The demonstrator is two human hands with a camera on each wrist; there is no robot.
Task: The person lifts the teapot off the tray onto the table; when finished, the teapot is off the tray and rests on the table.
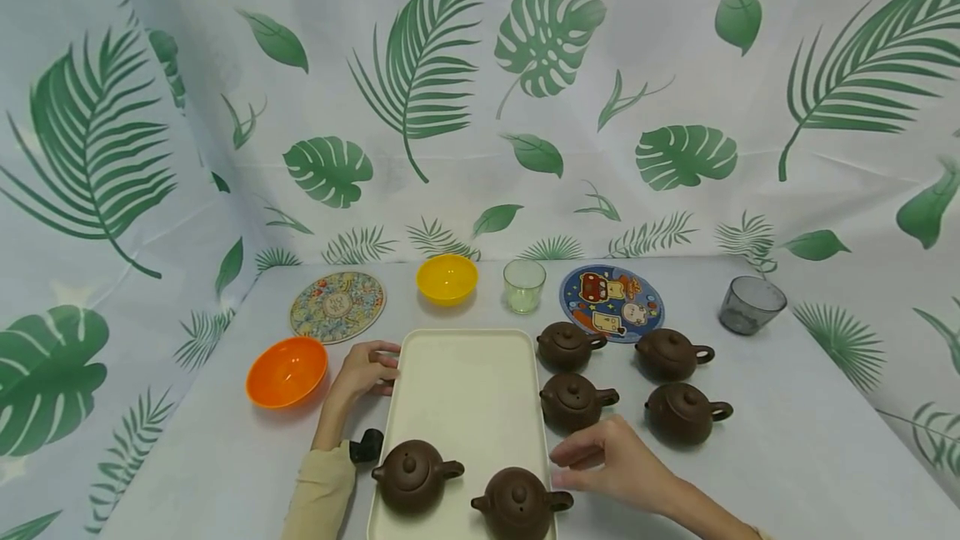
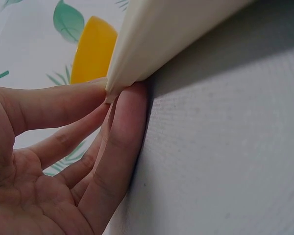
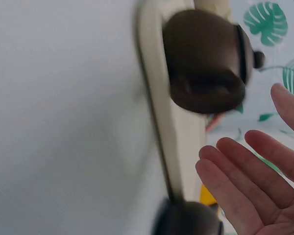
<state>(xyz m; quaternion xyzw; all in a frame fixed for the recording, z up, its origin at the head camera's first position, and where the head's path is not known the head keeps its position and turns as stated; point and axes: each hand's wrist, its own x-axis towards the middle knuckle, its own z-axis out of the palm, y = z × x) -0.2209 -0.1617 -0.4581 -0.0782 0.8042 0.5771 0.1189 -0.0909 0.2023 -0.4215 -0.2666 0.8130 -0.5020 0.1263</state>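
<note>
A cream rectangular tray lies on the table, with two brown teapots standing on its near end. My left hand pinches the tray's left edge; in the left wrist view the thumb lies on one side of the rim and a finger beneath it. Beside the tray's right edge, my right hand holds nothing, its fingers extended and apart from the nearer-right teapot's handle. The right wrist view shows that teapot on the tray, slightly blurred.
Several more brown teapots stand right of the tray. Behind are a yellow bowl, a clear glass, a blue round mat and a floral mat. An orange bowl is left; a grey glass is far right.
</note>
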